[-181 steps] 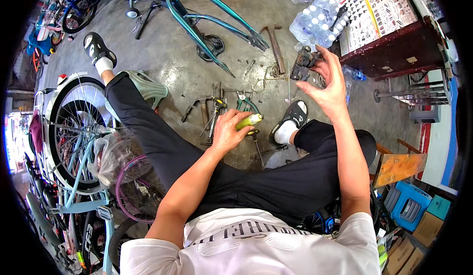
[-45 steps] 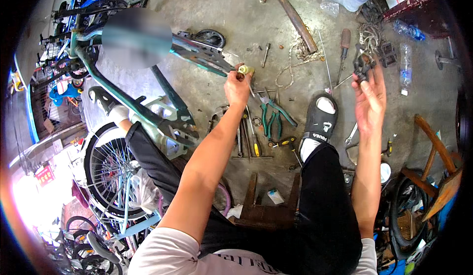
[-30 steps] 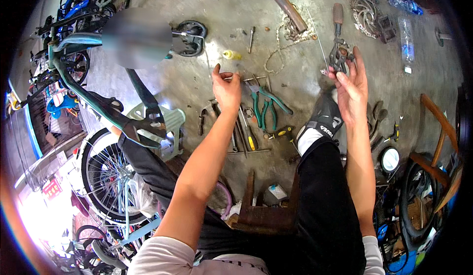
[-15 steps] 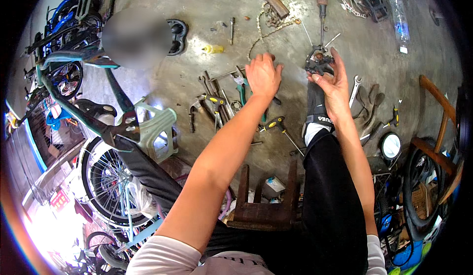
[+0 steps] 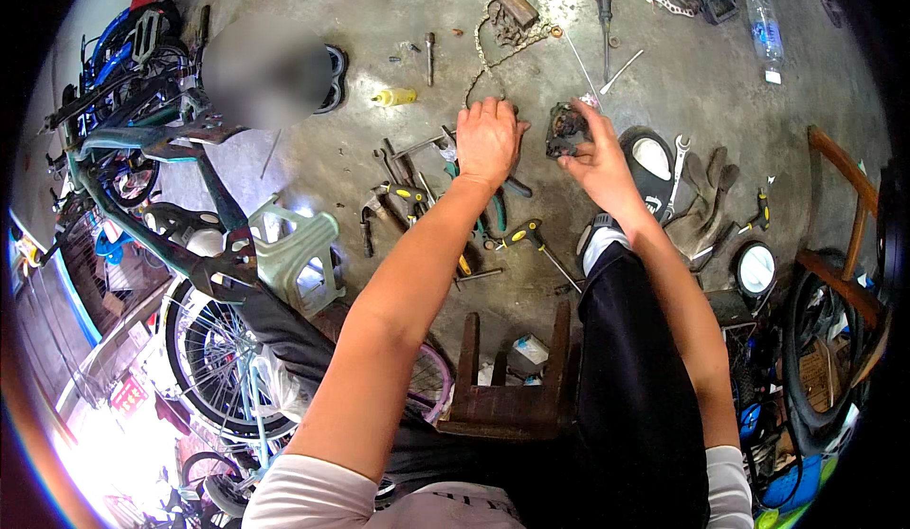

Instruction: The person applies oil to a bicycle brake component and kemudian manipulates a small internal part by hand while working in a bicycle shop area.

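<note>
My left hand is low over the tool pile, its fingers bent down and together; what lies beneath them is hidden. Green-handled pliers show below it. My right hand grips a dark, greasy metal bike part between thumb and fingers, right of my left hand. A small yellow bottle lies left of them, and a bicycle chain lies beyond. Around the pliers are wrenches, a hammer and T-handled hex keys. A screwdriver and a spanner lie farther out.
A teal bicycle frame and pale plastic stool stand left, near a wheel. A low wooden seat is between my legs. At right are gloves, a wooden chair, tyres and a plastic bottle.
My left hand let go of the yellow bottle and moved right over the tools. My right hand moved inward from farther right with the metal part, now beside the left.
</note>
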Available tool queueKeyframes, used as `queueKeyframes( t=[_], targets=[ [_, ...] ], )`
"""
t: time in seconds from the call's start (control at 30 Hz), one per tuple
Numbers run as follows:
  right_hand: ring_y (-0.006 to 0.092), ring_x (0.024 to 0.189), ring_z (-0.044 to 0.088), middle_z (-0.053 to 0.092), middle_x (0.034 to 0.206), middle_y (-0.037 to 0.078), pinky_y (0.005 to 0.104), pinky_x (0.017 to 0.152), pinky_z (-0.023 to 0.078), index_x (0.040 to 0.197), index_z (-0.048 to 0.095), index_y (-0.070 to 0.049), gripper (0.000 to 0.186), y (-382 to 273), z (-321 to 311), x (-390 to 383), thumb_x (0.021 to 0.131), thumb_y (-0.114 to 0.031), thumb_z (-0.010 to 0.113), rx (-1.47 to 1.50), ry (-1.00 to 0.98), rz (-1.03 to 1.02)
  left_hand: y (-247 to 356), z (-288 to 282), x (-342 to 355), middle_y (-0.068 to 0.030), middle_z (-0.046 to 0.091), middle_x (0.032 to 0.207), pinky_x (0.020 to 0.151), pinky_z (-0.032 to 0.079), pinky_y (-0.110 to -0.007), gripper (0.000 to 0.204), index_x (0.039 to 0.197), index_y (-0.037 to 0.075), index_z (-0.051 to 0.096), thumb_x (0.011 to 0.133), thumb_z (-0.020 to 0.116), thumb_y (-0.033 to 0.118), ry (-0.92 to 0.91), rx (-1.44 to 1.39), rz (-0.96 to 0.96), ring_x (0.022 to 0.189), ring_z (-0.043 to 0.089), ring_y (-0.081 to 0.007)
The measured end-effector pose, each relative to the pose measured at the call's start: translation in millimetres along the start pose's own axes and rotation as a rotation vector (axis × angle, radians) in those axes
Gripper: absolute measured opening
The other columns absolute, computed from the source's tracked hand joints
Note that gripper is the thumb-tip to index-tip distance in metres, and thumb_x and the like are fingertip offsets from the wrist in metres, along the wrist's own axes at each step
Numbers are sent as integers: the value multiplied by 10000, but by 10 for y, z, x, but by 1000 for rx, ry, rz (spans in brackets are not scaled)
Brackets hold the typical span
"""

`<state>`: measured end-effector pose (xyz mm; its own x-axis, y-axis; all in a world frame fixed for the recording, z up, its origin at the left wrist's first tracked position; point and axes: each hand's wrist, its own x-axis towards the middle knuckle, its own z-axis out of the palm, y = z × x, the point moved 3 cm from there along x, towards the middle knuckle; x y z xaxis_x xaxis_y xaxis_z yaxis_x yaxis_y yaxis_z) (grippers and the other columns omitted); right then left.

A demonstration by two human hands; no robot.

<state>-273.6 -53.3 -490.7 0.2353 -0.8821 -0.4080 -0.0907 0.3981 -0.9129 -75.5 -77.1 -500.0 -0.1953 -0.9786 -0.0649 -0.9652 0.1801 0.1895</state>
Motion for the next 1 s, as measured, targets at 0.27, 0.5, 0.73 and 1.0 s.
queueKeyframes(
  t=[0.27,0.5,0.73,1.0],
  targets=[
    [217,932,643,431,1415,142,313,811,567,1516,410,-137,809,166,7,59,802,143,669,-240,-4,-73,17,-36,-18,-80,649,984,846,457,-433,257,1003,108,709,831,779,285,-25,-107,-33,977,622,-306],
    [321,1011,649,419,1440,180,387,891,560,1491,443,-134,758,-38,35,-32,809,72,702,-496,87,-86,-38,-59,15,-83,686,923,816,485,-460,150,923,97,721,839,756,217,7,-195,-44,918,644,-334],
    [299,1086,622,614,1222,135,388,907,516,1257,637,-34,390,-747,-133,-211,872,-15,698,-511,280,-444,147,-627,-166,-57,709,787,661,527,-258,123,898,-10,679,872,784,49,-94,-1206,-588,713,648,-89],
    [216,922,686,707,1010,108,326,838,533,1098,710,8,171,-957,46,-185,935,-7,660,-58,-2,-460,579,-1214,-279,-62,724,897,719,520,-257,110,998,-6,688,997,662,101,-80,-1524,-609,775,629,-114]
  ],
)
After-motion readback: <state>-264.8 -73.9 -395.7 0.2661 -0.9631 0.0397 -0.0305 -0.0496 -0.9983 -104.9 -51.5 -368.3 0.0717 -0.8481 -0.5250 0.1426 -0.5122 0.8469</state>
